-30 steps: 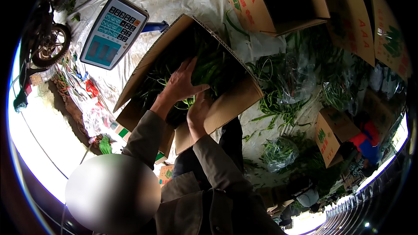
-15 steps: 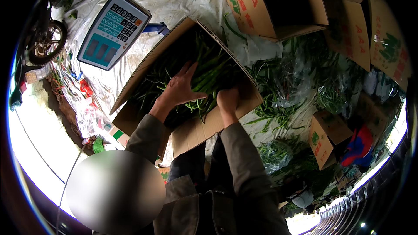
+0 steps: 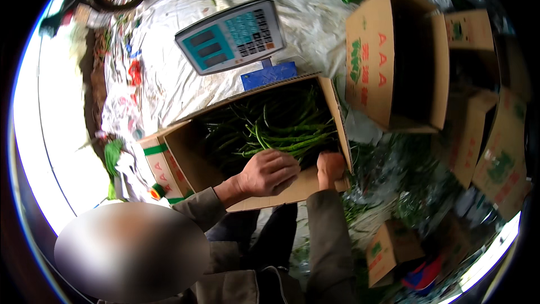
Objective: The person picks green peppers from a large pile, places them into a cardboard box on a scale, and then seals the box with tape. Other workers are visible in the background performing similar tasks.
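Observation:
An open cardboard box [image 3: 181,149] in front of me holds many long green chili peppers [image 3: 298,135], some pale and bright on top, others in shadow. My left hand [image 3: 270,173] is over the near side of the box, by the near flap [image 3: 306,184], its fingers curled closed. One pepper's end comes close to its knuckles; whatever lies inside the fingers is hidden. At the right end of the box my right hand [image 3: 331,168] is closed in a fist against the peppers, its fingertips out of sight.
Behind the box stands a scale display with a keypad [image 3: 230,36], beside a blue metal part [image 3: 270,76]. An open printed carton [image 3: 368,59] stands at the right, with more cartons beyond. Loose peppers and plastic bags [image 3: 413,197] lie on the right. A taped box [image 3: 160,171] touches the left end.
My left hand has come back from the peppers toward the near flap, and its spread fingers have curled closed. My right hand stays closed at the right end. The view has turned.

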Motion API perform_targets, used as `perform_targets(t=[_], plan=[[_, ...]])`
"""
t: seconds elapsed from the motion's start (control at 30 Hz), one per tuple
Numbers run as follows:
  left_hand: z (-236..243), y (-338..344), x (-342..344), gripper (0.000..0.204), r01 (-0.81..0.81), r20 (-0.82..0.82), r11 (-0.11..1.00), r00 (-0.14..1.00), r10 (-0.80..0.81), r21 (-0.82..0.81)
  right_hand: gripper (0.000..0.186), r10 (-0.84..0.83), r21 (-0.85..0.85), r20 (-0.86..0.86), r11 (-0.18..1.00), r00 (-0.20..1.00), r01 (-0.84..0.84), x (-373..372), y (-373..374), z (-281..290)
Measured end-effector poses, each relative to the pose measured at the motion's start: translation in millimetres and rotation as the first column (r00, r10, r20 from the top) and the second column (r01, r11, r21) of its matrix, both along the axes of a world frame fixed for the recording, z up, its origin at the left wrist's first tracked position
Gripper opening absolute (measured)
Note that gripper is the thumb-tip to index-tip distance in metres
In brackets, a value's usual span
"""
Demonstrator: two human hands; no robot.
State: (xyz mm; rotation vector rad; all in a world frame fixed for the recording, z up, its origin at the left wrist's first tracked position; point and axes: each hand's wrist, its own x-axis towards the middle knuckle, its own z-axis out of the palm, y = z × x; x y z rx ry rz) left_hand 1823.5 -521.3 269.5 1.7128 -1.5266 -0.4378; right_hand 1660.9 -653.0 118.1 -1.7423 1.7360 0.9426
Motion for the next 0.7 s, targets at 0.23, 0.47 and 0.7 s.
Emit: perform_targets(t=[0.23, 0.47, 0.7], plan=[[11, 22, -48, 0.015, -0.076, -0.095, 0.996, 0.993, 0.072, -0.037, 0.035, -0.129, -0.393, 0.306, 0.885, 0.943, 0.249, -19, 14, 81], [28, 37, -103, 0.014, -0.264, -0.167, 0.964, 0.951, 0.259, -0.009, 0.034, -0.142, -0.212, 0.709, 0.891, 0.691, 0.401, -126, 56, 156], [42, 52, -140, 0.015, -0.232, -0.176, 0.973, 0.957, 0.23, 0.013, 0.042, -0.208, -0.408, 0.016, 0.891, 0.978, 0.197, -384, 90, 160]])
